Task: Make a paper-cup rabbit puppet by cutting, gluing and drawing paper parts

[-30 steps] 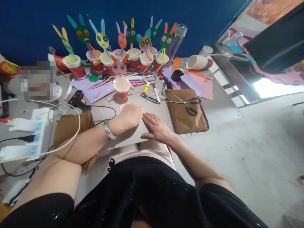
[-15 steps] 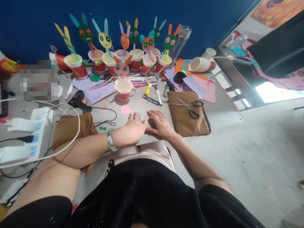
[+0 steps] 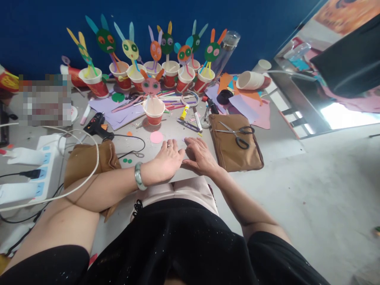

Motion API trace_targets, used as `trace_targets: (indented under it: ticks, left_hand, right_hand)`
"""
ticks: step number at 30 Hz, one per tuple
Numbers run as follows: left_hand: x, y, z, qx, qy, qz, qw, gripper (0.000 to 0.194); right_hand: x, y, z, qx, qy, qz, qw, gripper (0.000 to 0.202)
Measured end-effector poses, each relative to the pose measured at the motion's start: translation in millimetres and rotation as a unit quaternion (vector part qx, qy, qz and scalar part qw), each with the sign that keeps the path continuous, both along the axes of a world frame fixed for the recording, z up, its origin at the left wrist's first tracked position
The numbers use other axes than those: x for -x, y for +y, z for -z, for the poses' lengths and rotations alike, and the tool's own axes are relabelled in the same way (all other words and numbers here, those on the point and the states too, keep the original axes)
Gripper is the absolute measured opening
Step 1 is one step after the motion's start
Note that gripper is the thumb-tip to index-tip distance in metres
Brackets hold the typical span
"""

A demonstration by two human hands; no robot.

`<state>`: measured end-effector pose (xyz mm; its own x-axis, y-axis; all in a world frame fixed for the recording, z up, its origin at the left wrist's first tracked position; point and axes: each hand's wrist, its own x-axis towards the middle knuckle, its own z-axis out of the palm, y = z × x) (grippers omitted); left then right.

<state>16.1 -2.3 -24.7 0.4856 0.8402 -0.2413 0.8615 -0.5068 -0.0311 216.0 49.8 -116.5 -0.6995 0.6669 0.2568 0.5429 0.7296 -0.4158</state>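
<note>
My left hand [image 3: 164,160] lies flat on the table's front edge, holding nothing, with a ring on a finger and a bangle [image 3: 139,176] at the wrist. Beside it, almost touching, my right hand [image 3: 200,156] rests palm down with its fingers stretched out, also holding nothing. A pink paper circle [image 3: 156,137] lies just beyond my left fingers. Behind that stands a red-and-white paper cup [image 3: 154,113] bearing a pink paper rabbit face [image 3: 151,86]. Scissors [image 3: 237,134] lie on a folded brown cloth [image 3: 222,152], right of my right hand.
Several paper cups with rabbit puppets [image 3: 130,51] line the blue wall. On the left are a hot glue gun [image 3: 97,126], a power strip [image 3: 52,166] and looping cables. Purple paper [image 3: 118,113], a glue stick [image 3: 184,112], markers and toppled cups [image 3: 252,80] spread across the table.
Both hands stay in place on the table. The view has shifted very slightly; nothing has been picked up or set down.
</note>
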Motion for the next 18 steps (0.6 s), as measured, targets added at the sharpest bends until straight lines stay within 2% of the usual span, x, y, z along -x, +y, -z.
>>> trace_targets:
  ticks: [8, 12, 15, 18]
  left_hand:
    - [-3, 1, 9.8, 0.008, -0.051, 0.040, 0.998, 0.041]
    - [-3, 1, 10.4, 0.011, -0.053, 0.038, 0.998, 0.044]
    - [0, 0, 9.1, -0.003, -0.074, 0.041, 0.996, 0.043]
    - [2, 1, 11.7, 0.002, -0.080, 0.050, 0.996, 0.041]
  right_hand:
    - [2, 0, 0.0, 0.002, -0.006, -0.011, 1.000, 0.062]
    - [0, 0, -1.2, -0.006, 0.005, -0.009, 1.000, 0.046]
    - [-4, 4, -8.4, -0.025, 0.026, 0.002, 0.999, 0.027]
    - [-9, 14, -20.4, -0.062, 0.054, 0.043, 0.996, 0.023]
